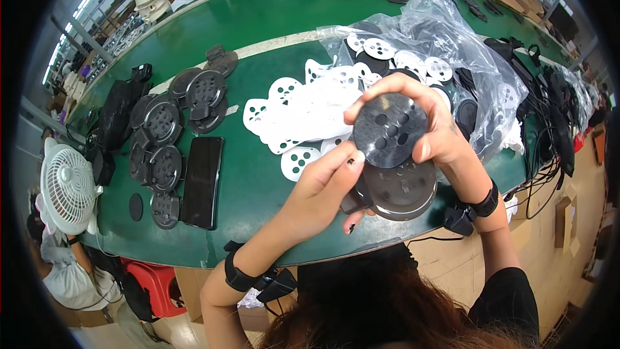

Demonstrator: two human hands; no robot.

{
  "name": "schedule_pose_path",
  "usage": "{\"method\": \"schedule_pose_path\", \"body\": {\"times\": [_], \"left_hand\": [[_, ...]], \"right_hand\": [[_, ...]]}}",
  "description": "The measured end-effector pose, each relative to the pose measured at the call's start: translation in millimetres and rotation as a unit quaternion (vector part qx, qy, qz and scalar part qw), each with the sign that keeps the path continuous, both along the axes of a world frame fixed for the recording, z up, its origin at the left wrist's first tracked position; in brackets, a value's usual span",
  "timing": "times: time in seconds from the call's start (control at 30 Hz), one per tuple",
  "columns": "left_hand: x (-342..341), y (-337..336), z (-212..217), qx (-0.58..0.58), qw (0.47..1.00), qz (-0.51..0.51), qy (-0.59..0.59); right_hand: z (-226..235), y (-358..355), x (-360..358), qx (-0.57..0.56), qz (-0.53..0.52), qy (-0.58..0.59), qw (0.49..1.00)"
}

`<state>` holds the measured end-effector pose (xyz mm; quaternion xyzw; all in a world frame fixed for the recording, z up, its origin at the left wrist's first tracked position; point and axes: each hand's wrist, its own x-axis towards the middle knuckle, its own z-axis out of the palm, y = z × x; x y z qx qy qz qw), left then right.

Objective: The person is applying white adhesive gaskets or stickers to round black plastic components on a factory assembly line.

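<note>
My right hand (442,126) grips a glossy black disc (391,132) with several holes by its edge, thumb on one side and fingers curled over the top. Just below and partly behind it is a smoky translucent round housing (403,197) with a side tab. My left hand (320,187) pinches this housing at its left, its thumb near the disc's lower edge. Beyond my hands lies a heap of white perforated pads (303,116) on the green table (252,207). Farther left, several dark round housings (163,121) lie in an overlapping cluster.
A black phone-like slab (202,184) and a small black disc (135,207) lie at the left. A white fan (68,187) stands at the table's left edge. Behind my right hand, a clear plastic bag (433,19) spreads around white and black discs. Black cables (549,110) tangle at the right.
</note>
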<state>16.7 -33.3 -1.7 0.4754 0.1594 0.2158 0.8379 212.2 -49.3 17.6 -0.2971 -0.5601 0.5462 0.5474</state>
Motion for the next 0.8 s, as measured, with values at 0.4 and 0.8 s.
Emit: {"method": "schedule_pose_path", "body": {"times": [0.4,0.8], "left_hand": [[-2,-2,-1,0.044,0.998,0.02,-0.031],[3,-10,-5,-0.016,0.999,-0.022,-0.035]], "right_hand": [[-4,0,9,0.041,0.062,-0.029,0.997],[-12,-1,1,0.049,0.089,0.022,0.995]]}}
